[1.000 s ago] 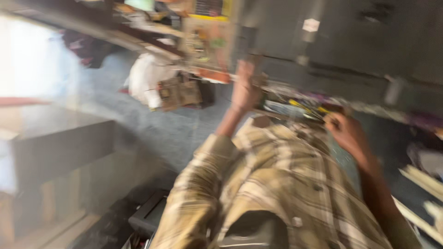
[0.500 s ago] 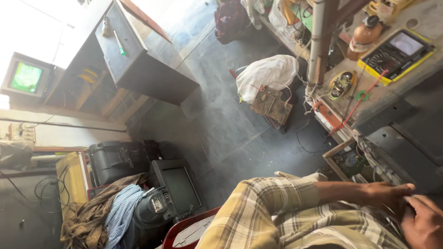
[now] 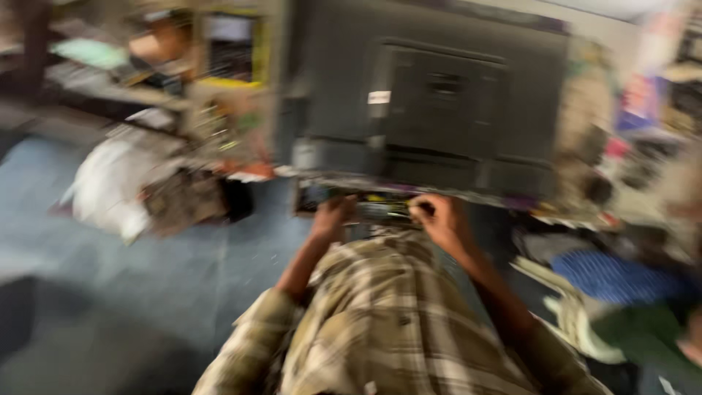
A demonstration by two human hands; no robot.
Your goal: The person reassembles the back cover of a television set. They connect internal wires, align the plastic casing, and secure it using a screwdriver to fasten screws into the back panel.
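Both hands at the bottom edge of a big dark television back, picture heavily blurred.

The left hand (image 3: 333,216) and the right hand (image 3: 439,217) sit side by side against the lower edge of the dark television casing (image 3: 439,95), which rises just above the fingertips and fills the view beyond them. Between and under the fingers lies a strip of exposed electronics (image 3: 376,208); whether the fingers are curled onto it or merely resting, I cannot tell through the blur. Left of the left hand, well apart, a white sack (image 3: 110,186) lies on the grey floor (image 3: 146,292). That casing looks rigid, bulky and probably heavy, the open board fragile: best gripped by the solid lower rim, not the circuitry.
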